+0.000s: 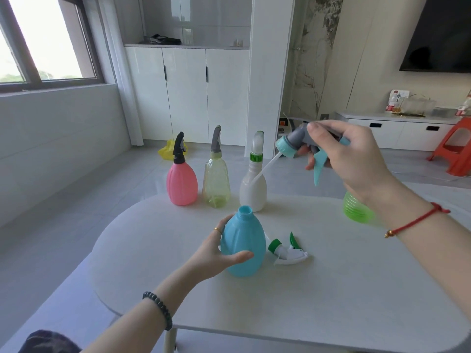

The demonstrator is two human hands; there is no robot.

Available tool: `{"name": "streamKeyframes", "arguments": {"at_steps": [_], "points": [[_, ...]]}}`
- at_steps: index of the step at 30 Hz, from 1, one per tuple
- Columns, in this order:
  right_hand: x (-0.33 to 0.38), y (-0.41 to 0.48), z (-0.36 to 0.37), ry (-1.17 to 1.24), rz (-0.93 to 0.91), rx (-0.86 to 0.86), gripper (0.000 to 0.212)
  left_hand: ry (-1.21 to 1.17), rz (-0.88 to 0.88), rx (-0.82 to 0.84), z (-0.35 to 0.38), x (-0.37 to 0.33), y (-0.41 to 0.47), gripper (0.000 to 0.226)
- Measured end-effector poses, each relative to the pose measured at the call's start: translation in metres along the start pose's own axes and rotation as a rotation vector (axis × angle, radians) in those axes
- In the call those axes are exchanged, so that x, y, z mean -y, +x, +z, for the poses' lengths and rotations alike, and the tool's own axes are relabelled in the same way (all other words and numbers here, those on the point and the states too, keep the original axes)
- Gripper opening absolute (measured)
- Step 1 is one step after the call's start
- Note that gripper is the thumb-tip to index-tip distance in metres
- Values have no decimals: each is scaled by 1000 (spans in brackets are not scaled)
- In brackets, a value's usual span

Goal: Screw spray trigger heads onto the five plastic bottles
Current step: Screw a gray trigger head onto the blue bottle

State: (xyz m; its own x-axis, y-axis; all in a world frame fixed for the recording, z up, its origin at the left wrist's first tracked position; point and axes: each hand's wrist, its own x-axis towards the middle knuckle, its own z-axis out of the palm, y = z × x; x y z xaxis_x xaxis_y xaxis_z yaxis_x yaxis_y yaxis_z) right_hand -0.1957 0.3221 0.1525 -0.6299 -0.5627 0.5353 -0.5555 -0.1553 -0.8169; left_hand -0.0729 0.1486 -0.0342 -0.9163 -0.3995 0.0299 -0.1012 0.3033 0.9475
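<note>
Two hands, blue bottle gripped, trigger head aloft

Bright daylight from window; soft shadows; wide-angle edge distortion.

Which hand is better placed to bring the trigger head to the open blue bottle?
Right. The right hand already holds the blue-and-grey trigger head above the table, while the left hand grips the blue bottle, steadying its uncapped neck.

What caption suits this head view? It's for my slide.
Left hand steadies blue bottle; right hand brings its trigger head.
</note>
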Motion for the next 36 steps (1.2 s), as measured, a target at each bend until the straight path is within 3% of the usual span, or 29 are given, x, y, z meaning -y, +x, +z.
{"name": "streamKeyframes", "arguments": {"at_steps": [9, 14, 22, 31, 36], "points": [[-5, -2, 17, -126, 36, 96, 17, -7, 21, -4, 0, 1, 0, 79], [-37, -9, 42, -274, 155, 314, 17, -16, 28, -9, 1, 2, 0, 85], [-40, 13, 56, -750, -2, 604, 15, -27, 19, -18, 3, 4, 0, 83], [-27, 36, 59, -886, -71, 803, 23, -10, 13, -14, 2, 4, 2, 86], [-23, 41, 66, -976, -64, 868, 18, 6, 19, -23, 3, 5, 2, 87]]}}
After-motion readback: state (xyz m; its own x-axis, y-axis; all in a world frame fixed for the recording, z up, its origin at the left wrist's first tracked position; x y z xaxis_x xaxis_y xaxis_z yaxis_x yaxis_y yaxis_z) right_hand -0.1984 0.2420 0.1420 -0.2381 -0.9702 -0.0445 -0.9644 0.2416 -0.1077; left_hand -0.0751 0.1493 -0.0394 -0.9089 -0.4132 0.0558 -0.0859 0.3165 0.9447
